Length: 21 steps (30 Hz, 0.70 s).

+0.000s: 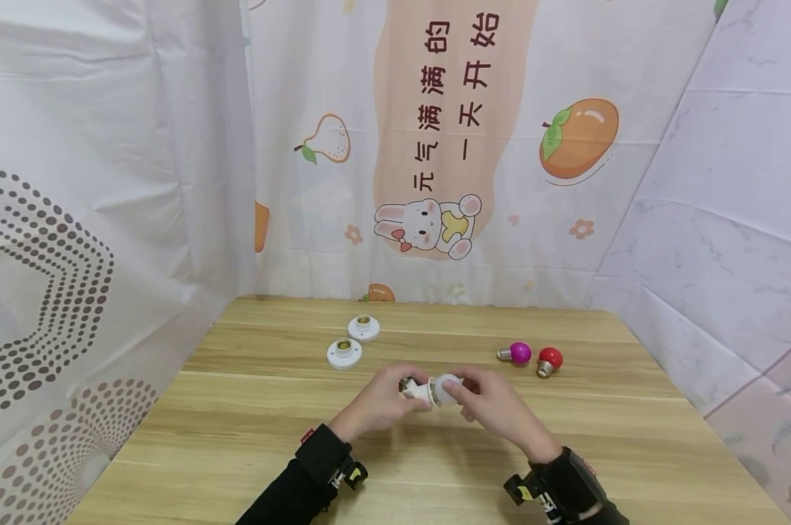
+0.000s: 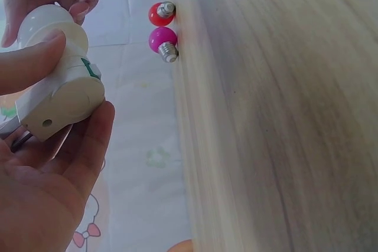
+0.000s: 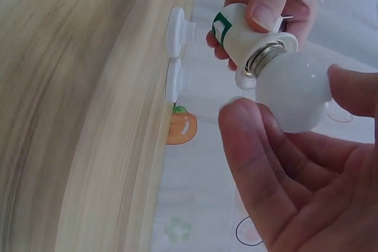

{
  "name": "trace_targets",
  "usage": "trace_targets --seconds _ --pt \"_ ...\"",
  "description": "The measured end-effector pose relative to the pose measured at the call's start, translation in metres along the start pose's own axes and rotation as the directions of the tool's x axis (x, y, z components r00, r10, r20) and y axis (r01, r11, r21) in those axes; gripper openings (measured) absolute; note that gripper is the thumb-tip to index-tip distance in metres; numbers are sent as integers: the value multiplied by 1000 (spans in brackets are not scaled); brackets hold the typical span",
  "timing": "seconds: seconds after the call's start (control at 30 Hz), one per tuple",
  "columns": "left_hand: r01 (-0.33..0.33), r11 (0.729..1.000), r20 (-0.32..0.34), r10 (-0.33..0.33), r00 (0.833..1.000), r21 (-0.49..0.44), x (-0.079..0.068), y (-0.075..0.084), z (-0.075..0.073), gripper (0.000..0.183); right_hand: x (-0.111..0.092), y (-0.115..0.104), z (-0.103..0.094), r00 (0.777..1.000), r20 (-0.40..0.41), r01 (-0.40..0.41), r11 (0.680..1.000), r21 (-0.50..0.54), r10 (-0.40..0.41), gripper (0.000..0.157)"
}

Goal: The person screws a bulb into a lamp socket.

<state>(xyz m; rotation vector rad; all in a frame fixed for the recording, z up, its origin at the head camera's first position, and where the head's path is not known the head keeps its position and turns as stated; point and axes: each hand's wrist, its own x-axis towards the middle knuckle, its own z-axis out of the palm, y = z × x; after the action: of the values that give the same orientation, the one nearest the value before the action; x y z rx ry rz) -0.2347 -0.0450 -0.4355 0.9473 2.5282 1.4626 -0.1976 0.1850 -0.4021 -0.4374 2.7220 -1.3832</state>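
Note:
Above the table my left hand (image 1: 390, 397) grips a white plug-in lamp socket (image 3: 236, 35), which has a green-edged switch on its side and metal prongs at its back. A round white light bulb (image 3: 293, 91) sits at the socket's mouth, its metal thread partly inside and partly showing. My right hand (image 1: 493, 402) holds this bulb, the thumb (image 3: 353, 91) against one side and the fingers curved under the other. In the left wrist view the socket (image 2: 80, 95) lies between the left thumb and fingers, with the bulb (image 2: 44, 23) beyond.
Two round white lamp holders (image 1: 345, 354) (image 1: 364, 329) stand on the wooden table (image 1: 270, 408), back left. At the right lie a purple bulb (image 1: 521, 354) and a red bulb (image 1: 550, 358), side by side. Printed curtains (image 1: 316, 204) hang behind the table and at both sides.

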Motion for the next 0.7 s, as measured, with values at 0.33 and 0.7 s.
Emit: trace_targets --seconds 0.33,0.7 --pt "-2 1000 5 2 1000 3 0 0 0 31 0 -4 2 998 -19 -53 999 10 54 48" --pt "19 1000 9 -19 1000 6 0 1 0 32 -5 0 0 960 -23 275 957 -89 -278 49"
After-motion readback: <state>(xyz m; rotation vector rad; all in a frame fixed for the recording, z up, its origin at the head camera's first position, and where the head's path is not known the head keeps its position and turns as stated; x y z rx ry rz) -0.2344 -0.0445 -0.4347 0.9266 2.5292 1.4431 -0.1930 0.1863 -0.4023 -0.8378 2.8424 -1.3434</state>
